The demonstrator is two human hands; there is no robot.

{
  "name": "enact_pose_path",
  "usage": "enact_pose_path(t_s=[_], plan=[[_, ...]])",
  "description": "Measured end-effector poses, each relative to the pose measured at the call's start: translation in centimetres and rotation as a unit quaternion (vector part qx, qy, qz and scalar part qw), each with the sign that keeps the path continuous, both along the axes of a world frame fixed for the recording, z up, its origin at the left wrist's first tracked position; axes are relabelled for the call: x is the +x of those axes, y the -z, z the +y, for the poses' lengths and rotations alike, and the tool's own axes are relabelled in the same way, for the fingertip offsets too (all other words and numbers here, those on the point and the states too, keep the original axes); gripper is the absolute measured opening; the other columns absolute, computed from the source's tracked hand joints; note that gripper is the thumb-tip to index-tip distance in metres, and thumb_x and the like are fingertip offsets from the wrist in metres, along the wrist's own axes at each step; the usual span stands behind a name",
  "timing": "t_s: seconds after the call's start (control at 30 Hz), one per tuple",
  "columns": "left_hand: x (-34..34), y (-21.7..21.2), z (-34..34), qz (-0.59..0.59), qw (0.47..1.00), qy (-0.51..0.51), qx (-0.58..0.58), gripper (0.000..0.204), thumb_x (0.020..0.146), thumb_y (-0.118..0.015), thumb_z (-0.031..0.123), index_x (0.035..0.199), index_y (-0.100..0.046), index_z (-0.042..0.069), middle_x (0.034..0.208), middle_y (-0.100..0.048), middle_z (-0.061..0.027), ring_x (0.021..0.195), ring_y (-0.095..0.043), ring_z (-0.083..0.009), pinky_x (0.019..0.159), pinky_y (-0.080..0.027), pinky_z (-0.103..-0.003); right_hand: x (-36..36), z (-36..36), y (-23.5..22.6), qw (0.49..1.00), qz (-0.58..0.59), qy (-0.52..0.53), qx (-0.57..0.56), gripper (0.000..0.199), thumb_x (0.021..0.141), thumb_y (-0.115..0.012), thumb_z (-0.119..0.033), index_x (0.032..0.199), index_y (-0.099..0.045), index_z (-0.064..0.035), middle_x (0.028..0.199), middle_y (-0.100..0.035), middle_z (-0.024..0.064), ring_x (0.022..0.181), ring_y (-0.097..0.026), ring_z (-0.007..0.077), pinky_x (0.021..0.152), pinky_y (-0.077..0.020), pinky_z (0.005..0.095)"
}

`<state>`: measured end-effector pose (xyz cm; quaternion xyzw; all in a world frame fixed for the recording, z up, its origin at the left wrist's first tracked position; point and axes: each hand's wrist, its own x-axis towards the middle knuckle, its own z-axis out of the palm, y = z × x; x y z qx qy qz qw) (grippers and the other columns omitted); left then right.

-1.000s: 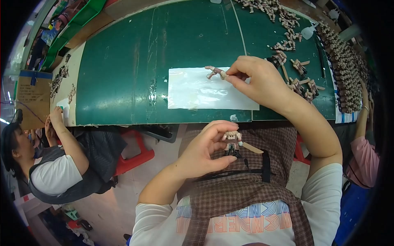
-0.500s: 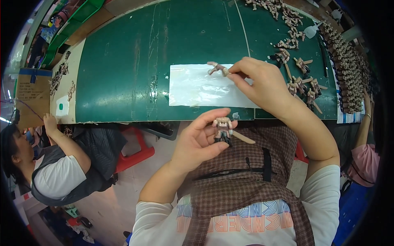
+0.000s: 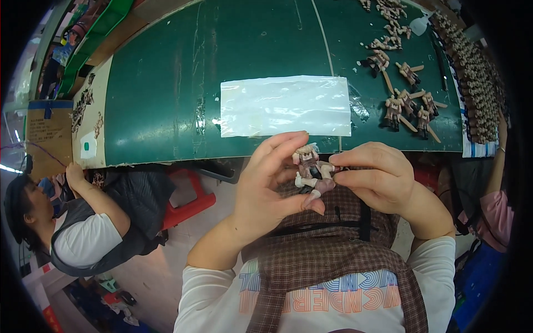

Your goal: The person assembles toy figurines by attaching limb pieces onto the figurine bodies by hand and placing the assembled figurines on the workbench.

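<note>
Right hand (image 3: 377, 183) has left the clear bag (image 3: 286, 105) and joined left hand (image 3: 272, 186). Both sets of fingers clamp the small figure (image 3: 311, 172) above the lap, steadying it for close handling.

Green-topped worktable (image 3: 166, 94) spans upper frame, pale front edge. Red plastic stool (image 3: 186, 202) underneath, on light, dull floor (image 3: 150, 272). Brown cardboard box (image 3: 41, 130) at left table end. Green trays (image 3: 91, 47) along far-left edge. Lighting even, bright overhead.

Both hands, left hand (image 3: 266, 188) and right hand (image 3: 377, 183), pinch a small toy figure (image 3: 310, 172) below the green table (image 3: 166, 83).
</note>
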<state>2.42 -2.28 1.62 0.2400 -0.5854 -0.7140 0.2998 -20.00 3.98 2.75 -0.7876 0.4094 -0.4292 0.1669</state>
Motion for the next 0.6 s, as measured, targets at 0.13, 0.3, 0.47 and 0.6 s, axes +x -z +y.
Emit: enact_pose_path(t_s=[0.13,0.3,0.47,0.6], plan=[[-0.33,-0.14,0.23,-0.009,0.998,0.009,-0.063,0.086,0.065,-0.085,-0.003,0.140,-0.042,0.001,0.139,-0.034,-0.0099,0.118,-0.052,-0.0209,0.100,-0.052,-0.036,-0.21,0.29,0.04,1.000,0.006,0.000,-0.013,0.027,0.071,-0.075,-0.001,0.097,-0.067,-0.0054,0.105,-0.068,0.0144,0.080,-0.068,0.0248,0.066,-0.0543,0.0312],[-0.22,-0.36,0.66,-0.007,0.998,0.008,-0.055,0.087,0.065,-0.086,0.004,0.141,-0.042,0.002,0.140,-0.035,-0.0101,0.118,-0.052,-0.0198,0.100,-0.052,-0.035,-0.30,0.50,0.27,0.999,0.019,0.000,-0.027,0.027,0.071,-0.075,-0.001,0.096,-0.068,-0.0049,0.106,-0.068,0.0140,0.080,-0.068,0.0251,0.066,-0.0542,0.0312],[-0.06,-0.37,0.88,-0.007,0.998,0.005,-0.056,0.090,0.064,-0.088,0.008,0.141,-0.042,0.003,0.140,-0.034,-0.0100,0.120,-0.051,-0.0200,0.100,-0.051,-0.035,-0.17,0.69,0.16,0.997,0.047,0.004,-0.061,0.029,0.070,-0.075,-0.001,0.097,-0.067,-0.0024,0.105,-0.067,0.0160,0.080,-0.068,0.0262,0.065,-0.0545,0.0329],[0.19,0.03,0.35,0.060,0.997,0.033,0.022,0.079,0.075,-0.081,0.015,0.141,-0.041,-0.001,0.146,-0.034,-0.0137,0.124,-0.049,-0.0222,0.095,-0.052,-0.033,-0.12,0.98,-0.30,0.996,0.055,0.013,-0.072,0.030,0.069,-0.075,-0.001,0.098,-0.067,-0.0010,0.105,-0.067,0.0173,0.080,-0.068,0.0265,0.064,-0.0544,0.0334]])
